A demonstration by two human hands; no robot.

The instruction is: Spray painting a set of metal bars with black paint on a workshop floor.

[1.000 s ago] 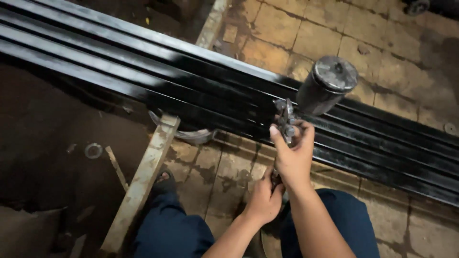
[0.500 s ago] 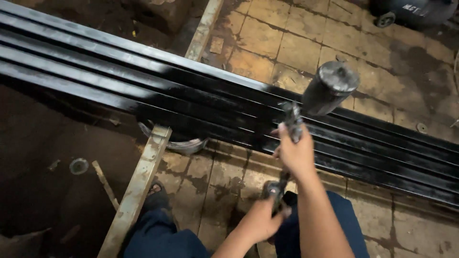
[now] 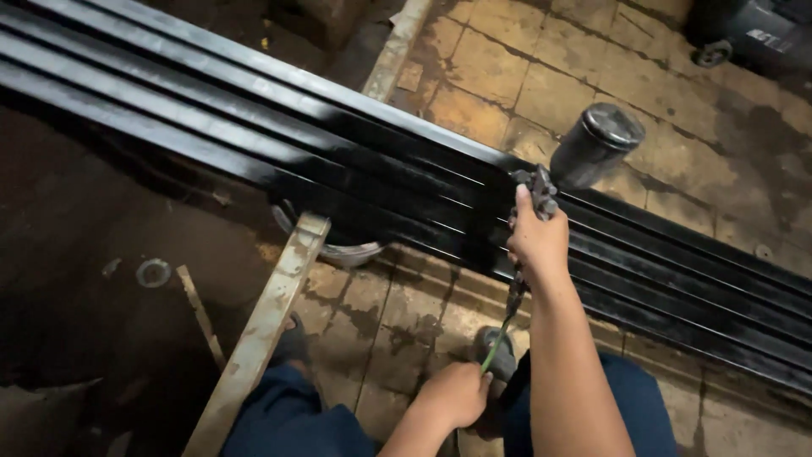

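My right hand (image 3: 538, 241) grips the spray gun (image 3: 541, 188) over black steel tubes (image 3: 364, 161); fingers clamped. Left hand (image 3: 457, 394) pinches the hose (image 3: 501, 337). Keep hose slack, nozzle square.

One head-worn camera looks steeply down, close over black steel bars (image 3: 254, 127) and tiled floor (image 3: 541, 76).

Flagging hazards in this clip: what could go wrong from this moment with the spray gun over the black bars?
The green hose hangs slack between the left hand and the right hand; it could brush the glossy black bars and mar what looks like wet paint. The spray gun carries its cup tilted, so it might drip. Both feet stand close under the bars' edge.
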